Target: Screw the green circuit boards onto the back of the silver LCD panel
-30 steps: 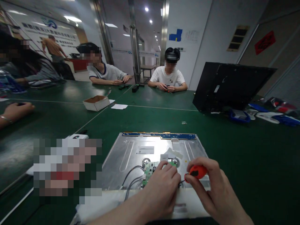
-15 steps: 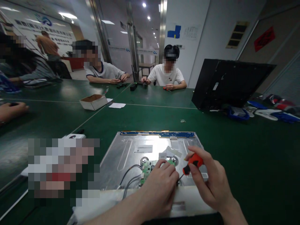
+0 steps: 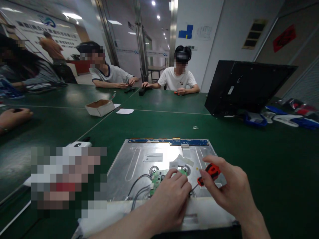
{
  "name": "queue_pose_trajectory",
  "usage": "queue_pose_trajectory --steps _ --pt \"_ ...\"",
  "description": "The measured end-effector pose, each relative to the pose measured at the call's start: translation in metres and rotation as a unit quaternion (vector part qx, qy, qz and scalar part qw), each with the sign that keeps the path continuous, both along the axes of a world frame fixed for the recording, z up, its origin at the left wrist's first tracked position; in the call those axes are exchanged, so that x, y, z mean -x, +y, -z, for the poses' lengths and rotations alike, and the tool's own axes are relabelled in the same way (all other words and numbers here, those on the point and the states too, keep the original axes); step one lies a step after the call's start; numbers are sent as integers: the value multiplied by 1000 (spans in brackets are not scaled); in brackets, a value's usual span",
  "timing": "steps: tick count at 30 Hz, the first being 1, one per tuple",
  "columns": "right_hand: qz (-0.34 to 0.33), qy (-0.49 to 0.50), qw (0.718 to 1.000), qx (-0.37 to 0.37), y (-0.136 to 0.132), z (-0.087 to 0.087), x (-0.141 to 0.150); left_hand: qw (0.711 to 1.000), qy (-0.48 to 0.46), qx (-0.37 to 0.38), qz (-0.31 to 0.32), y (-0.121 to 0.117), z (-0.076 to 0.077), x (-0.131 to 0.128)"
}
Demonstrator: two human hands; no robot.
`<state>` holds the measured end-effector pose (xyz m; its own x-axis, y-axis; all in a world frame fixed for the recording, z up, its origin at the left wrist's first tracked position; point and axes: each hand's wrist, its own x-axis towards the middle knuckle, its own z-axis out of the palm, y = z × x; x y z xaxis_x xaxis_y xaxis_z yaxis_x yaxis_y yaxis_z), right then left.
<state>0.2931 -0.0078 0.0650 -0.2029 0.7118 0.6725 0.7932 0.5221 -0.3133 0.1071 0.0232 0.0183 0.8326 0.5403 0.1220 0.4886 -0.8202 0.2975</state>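
The flat silver metal panel (image 3: pixel 118 186) lies in front of me on the dark green worktop (image 3: pixel 159 126), with a narrow blue circuit strip (image 3: pixel 189 142) along its far edge and a strip of whitish sheet (image 3: pixel 206 209) across its near edge. My left hand (image 3: pixel 171 196) rests over the small green circuit board (image 3: pixel 156 179), set in from the panel's near edge; its fingers are bunched together and bent downward, the tips out of sight, so I cannot tell what they pinch. My right hand (image 3: pixel 211 169) holds the orange-and-black handled screwdriver (image 3: pixel 211 173) above the panel's right half, the handle between thumb and forefinger, the tips of those two apart. The shaft slants down and left to my left fingers, which hide its end. Grey and black cables (image 3: pixel 139 191) run from the board's left side toward the panel's near edge, and a white printed label (image 3: pixel 153 157) sits nearer the far left corner. Beyond the panel's far right corner stands a big black casing (image 3: pixel 249 86), while a shallow white cardboard box (image 3: pixel 99 109) sits beyond its far left corner, beside a white paper (image 3: pixel 125 111).
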Motion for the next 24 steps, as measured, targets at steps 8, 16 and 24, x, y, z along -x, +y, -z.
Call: queue_pose_trajectory --steps 8,16,24 --pt "-12 3 1000 -24 3 2 -1 1000 -3 6 3 0 0 0" --pt "-75 75 992 65 2 0 -5 1000 8 4 -9 -1 -5 -1" --pt "-26 37 999 -10 5 9 0 1000 -3 2 -5 0 -2 -1"
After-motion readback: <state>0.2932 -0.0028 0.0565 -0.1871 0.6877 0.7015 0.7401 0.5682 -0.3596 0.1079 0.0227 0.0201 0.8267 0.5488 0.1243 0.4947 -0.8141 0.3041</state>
